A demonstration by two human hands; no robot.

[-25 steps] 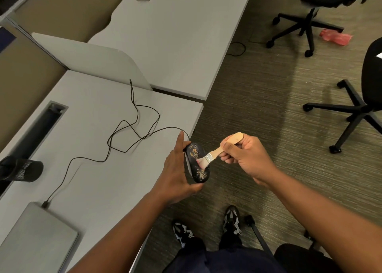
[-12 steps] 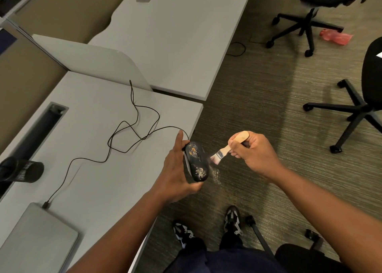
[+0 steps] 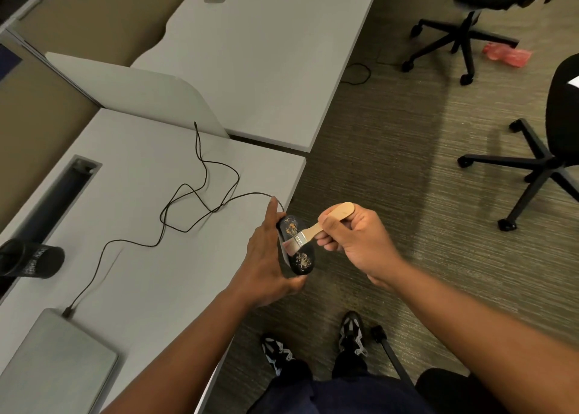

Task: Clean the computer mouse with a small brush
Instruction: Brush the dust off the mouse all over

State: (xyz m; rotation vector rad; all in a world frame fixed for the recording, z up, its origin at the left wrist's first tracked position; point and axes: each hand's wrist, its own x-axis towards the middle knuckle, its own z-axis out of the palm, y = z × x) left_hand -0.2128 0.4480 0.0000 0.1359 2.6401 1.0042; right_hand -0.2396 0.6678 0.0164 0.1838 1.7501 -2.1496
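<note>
My left hand (image 3: 266, 257) grips a black computer mouse (image 3: 302, 260) speckled with yellowish dirt, holding it tilted on its side just past the desk's right edge. Its thin black cable (image 3: 188, 207) trails in loops across the grey desk (image 3: 141, 257). My right hand (image 3: 354, 241) holds a small brush (image 3: 316, 228) by its pale wooden handle. The bristles rest on the middle of the mouse's top face.
A closed grey laptop (image 3: 53, 366) lies at the desk's near left with the cable plugged in. A black mesh cup (image 3: 28, 261) stands at the left edge. Two office chairs (image 3: 470, 22) (image 3: 551, 150) stand on the carpet to the right. My feet (image 3: 351, 335) are below.
The brush was off the mouse to the right half a second ago, with dust falling. Now it is back on the mouse's middle. My left hand has stayed in place.
</note>
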